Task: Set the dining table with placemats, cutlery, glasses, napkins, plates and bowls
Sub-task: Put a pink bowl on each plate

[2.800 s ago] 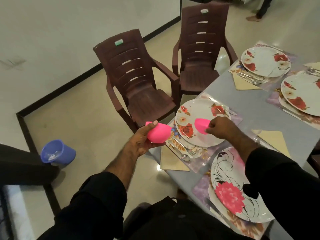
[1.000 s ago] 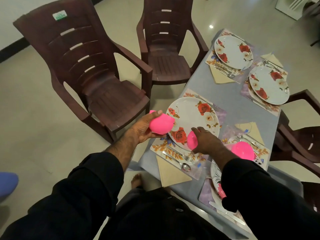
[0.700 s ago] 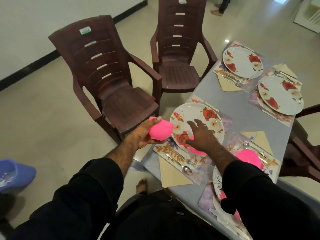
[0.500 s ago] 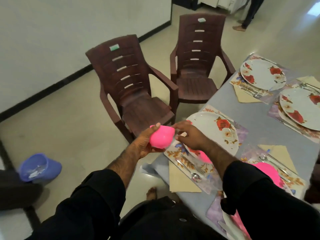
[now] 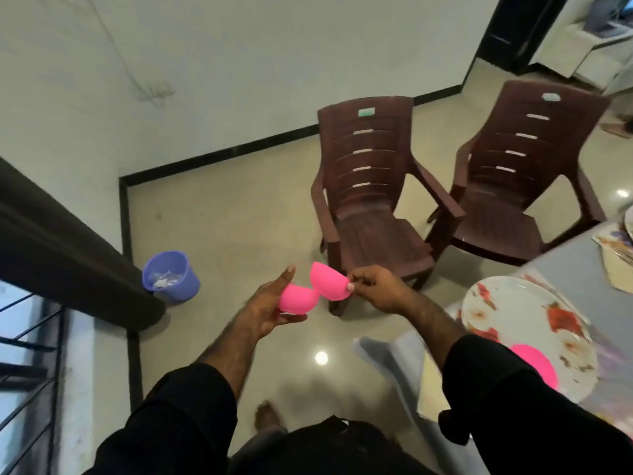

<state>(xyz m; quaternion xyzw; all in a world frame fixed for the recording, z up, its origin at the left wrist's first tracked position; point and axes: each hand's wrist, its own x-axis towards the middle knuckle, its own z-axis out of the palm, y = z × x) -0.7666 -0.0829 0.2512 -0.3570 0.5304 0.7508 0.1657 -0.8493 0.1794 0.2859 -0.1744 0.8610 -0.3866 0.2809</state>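
The left hand (image 5: 265, 311) cups a pink bowl (image 5: 297, 301) from below, its fingers curled round the bowl's underside and the thumb raised beside it. The right hand (image 5: 378, 289) pinches the rim of a second pink bowl (image 5: 329, 281) between thumb and fingers, clamped on its edge. The two bowls touch each other in the air over the floor, just off the corner of the counter (image 5: 579, 265). A third pink bowl (image 5: 536, 366) sits on a flowered plate (image 5: 527, 323) at the near edge of the counter, partly hidden by the right sleeve (image 5: 513, 406). Two brown plastic chairs (image 5: 371, 207) stand side by side against the counter. A purple bin (image 5: 171, 275) stands on the floor near the wall, well apart from the hands
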